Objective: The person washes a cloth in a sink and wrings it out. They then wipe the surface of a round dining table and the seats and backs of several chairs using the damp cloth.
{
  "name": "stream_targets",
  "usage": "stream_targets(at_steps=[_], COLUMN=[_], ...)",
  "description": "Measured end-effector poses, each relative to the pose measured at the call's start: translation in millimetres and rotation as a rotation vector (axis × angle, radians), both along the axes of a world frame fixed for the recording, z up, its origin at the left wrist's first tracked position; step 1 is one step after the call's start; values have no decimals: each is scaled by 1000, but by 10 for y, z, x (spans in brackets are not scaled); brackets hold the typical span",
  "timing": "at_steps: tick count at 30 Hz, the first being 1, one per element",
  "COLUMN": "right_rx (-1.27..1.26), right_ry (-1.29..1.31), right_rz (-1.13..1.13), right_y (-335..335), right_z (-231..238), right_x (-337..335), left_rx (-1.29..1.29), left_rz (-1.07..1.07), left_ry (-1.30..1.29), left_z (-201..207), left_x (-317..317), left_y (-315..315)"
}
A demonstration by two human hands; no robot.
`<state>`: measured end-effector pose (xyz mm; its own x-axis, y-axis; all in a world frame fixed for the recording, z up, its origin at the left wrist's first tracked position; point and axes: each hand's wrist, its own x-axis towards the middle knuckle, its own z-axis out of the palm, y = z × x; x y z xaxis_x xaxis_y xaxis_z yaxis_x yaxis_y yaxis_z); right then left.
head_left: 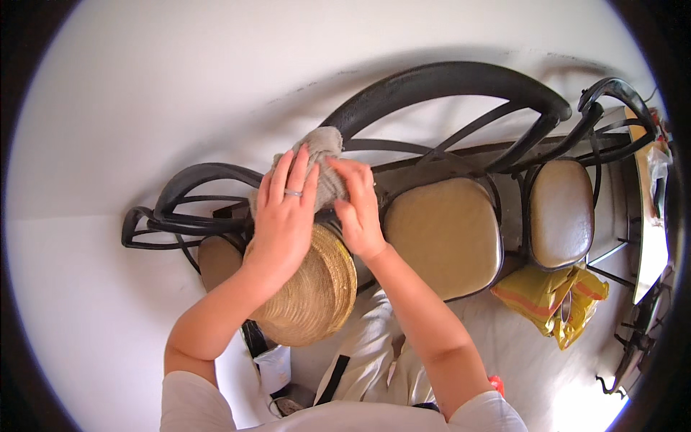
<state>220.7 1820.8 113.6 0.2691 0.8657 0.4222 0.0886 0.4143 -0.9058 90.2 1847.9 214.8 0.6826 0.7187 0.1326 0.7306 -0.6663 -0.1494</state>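
Observation:
A grey-beige cloth [325,147] is bunched against the black curved chair back [446,75], near its left end. My left hand [284,216] presses on the cloth with its fingers stretched along it; one finger wears a ring. From the right, my right hand [360,210] grips the cloth's edge with curled fingers, its thumb toward the left hand. Part of the cloth and the rail under both hands is hidden. Just below my hands a woven straw hat [309,295] lies, partly covered by my left forearm.
Right of my hands is a tan padded seat [443,237], with another black-framed chair's seat [563,214] beyond it. A yellow plastic bag [558,299] sits on the floor below. Another chair back [205,176] stands at left. The white wall [180,86] runs behind the chairs.

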Motion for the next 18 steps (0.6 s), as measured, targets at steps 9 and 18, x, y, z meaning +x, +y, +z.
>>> stream_targets(at_steps=[9, 18], right_rx=[-304, -405], right_ry=[-26, -1], right_rz=[-231, -325], right_y=[-261, -406], right_z=[-1393, -2285], right_x=[-146, -73], left_rx=[298, 215], left_rz=[-126, -229], left_ry=[129, 665], left_z=[-1635, -2560], left_x=[260, 524], left_y=[-174, -293])
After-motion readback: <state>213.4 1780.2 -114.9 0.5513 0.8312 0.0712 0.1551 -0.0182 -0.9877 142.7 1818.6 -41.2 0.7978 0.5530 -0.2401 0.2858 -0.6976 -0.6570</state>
